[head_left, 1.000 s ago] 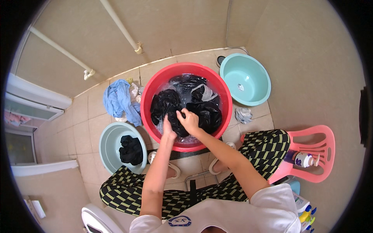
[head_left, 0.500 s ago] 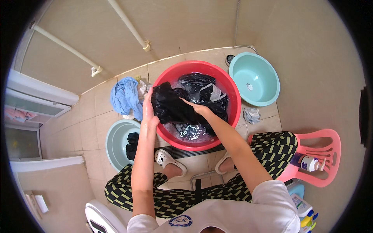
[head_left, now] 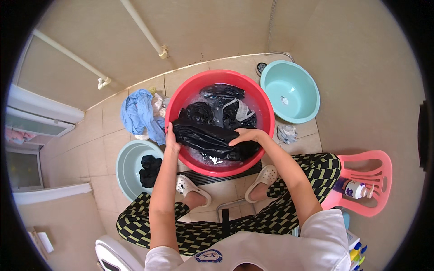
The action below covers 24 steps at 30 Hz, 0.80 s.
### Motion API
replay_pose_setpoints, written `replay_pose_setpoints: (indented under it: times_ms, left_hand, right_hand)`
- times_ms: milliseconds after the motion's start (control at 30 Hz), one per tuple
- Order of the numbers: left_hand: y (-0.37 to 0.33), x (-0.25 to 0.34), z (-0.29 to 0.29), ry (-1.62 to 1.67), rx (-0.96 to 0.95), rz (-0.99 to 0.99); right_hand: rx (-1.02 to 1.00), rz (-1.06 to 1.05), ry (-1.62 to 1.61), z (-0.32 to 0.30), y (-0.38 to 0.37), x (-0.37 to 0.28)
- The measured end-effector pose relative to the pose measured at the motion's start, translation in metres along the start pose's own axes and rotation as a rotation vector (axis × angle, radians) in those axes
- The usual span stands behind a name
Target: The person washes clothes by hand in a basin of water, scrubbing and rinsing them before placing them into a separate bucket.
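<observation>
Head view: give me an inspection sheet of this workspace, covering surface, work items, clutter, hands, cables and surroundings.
Surface: tiled floor.
Work items: red tub with suds and dark clothes; a black garment stretched between the hands.
Clutter: blue cloth, grey basin with black cloth, teal basin, crumpled grey item.
Hands: left and right both grip the garment.
Cables: thin grey line along the wall; hose or cable, cannot tell.
Surroundings: wall pipes; pink chair bearing a pump bottle.

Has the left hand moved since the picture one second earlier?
Yes, leftward. Against the red tub, the left hand has gone from over its inside to its left rim, holding black cloth.
</observation>
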<state>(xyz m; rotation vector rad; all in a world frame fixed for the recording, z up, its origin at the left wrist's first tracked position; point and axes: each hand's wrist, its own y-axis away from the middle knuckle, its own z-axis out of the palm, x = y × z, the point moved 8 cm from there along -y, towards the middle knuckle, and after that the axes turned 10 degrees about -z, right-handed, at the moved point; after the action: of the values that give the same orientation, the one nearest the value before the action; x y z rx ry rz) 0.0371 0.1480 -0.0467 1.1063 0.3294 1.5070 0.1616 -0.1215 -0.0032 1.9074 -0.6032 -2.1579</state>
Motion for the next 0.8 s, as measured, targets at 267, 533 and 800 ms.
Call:
replay_pose_setpoints:
  times_ms: [267, 533, 800]
  left_hand:
    - [0.06, -0.056, 0.067, -1.113, 0.384, 0.81]
    - [0.075, -0.072, 0.135, -1.62, -0.038, 0.402]
    - [0.08, -0.054, 0.13, -1.422, -0.165, 0.293]
  right_hand:
    - [0.326, -0.008, 0.594, -0.008, -0.019, -0.015]
    - [-0.091, -0.266, 0.496, 0.044, -0.005, -0.091]
    - [0.048, -0.246, -0.018, 0.007, -0.037, -0.04]
